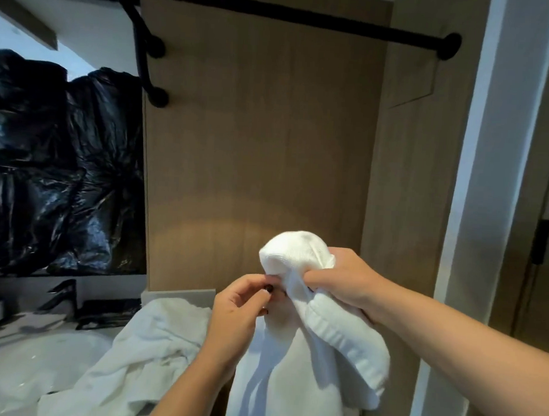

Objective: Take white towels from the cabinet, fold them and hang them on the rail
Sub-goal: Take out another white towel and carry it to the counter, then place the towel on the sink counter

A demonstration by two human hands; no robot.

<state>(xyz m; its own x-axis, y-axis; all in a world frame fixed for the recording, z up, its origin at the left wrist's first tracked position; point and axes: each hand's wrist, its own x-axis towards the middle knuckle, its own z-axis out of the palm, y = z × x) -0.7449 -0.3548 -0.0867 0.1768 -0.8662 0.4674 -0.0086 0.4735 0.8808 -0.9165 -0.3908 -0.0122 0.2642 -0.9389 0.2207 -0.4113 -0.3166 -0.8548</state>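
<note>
A: Head view first: where does the white towel (308, 350) sit against the hands?

B: The right hand (342, 283) grips it in a closed fist near its top, fingers curled round a gathered neck of cloth. A rounded bunch of towel bulges above the fist, and the rest hangs below in long soft folds, with a thick rolled hem looping down on the right.

A: And the left hand (240, 310)?

B: Just left of the fist, touching the same towel. Its fingertips, with dark nails, pinch an edge where the bunch narrows.

A: What is the cloth like?

B: Plush terry, matte, bright white, heavy enough to drape straight down in front of the wooden panel (254, 144).

A: Describe that panel.

B: Pale tan wood grain, flat and vertical, far behind the hands. A black rail (291, 15), round and matte, runs across its top to a round mount on the right, well above the towel.

A: Anything else nearby?

B: A second white towel (140, 359) lies crumpled on the pale countertop (25, 348) at near left. Farther left, glossy black plastic sheeting (54, 173), wrinkled all over, covers the wall, with a dark angular tap (60, 293) below it.
</note>
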